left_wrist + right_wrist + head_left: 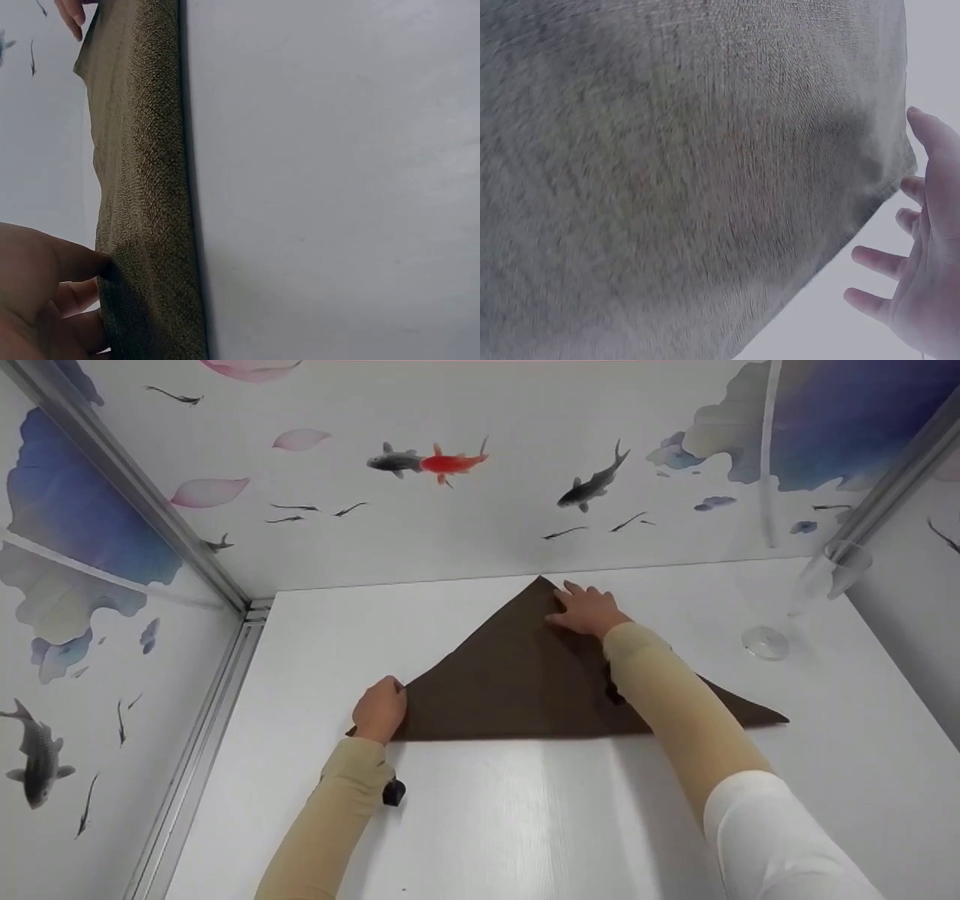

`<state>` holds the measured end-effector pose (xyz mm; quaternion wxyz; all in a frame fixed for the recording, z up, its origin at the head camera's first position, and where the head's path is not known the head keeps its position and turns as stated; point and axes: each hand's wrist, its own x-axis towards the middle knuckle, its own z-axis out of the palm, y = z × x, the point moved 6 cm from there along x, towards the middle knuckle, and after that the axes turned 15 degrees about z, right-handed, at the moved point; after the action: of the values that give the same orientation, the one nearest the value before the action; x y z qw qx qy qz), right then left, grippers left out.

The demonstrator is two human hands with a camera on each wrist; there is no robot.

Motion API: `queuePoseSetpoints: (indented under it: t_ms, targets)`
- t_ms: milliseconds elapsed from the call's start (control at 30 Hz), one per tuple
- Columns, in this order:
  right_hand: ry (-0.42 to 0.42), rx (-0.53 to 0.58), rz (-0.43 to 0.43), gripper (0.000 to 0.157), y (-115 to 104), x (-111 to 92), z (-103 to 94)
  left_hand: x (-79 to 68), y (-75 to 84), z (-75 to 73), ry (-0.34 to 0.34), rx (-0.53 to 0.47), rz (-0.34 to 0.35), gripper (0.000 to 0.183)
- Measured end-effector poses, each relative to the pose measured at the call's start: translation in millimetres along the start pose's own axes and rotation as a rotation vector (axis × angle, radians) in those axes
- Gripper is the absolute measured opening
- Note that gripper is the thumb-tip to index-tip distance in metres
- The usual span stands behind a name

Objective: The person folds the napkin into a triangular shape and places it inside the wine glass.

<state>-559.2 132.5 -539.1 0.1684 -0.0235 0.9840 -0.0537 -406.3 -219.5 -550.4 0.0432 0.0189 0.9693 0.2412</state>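
A dark brown cloth [487, 682] lies on the white table as a triangle, its peak toward the back wall and its long edge toward me. My left hand [379, 709] pinches the sloping edge near the left corner; in the left wrist view, its thumb and fingers [82, 264] close on that edge. My right hand [589, 609] is spread at the right slope just below the peak. In the right wrist view its fingers [877, 262] are apart and fairly straight beside the woven cloth [705, 187]. My right forearm hides part of the right slope.
On the table's [510, 825] right side stands a clear glass [765, 643], and a taller clear vessel [829, 577] is by the back right corner. White panels printed with fish [592, 484] and leaves enclose the back and sides, with metal rails [202, 540] at the corners.
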Motion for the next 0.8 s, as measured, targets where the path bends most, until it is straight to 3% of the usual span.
queuePoseSetpoints:
  t_ms: [600, 800]
  targets:
    - [0.074, -0.096, -0.076, 0.074, 15, -56, 9.0, -8.8, 0.3, -10.6, 0.070, -0.055, -0.024, 0.029]
    - [0.092, -0.056, -0.066, 0.073, 28, -76, 15.0, -9.4, 11.0, -13.8, 0.075, 0.006, 0.056, 0.029]
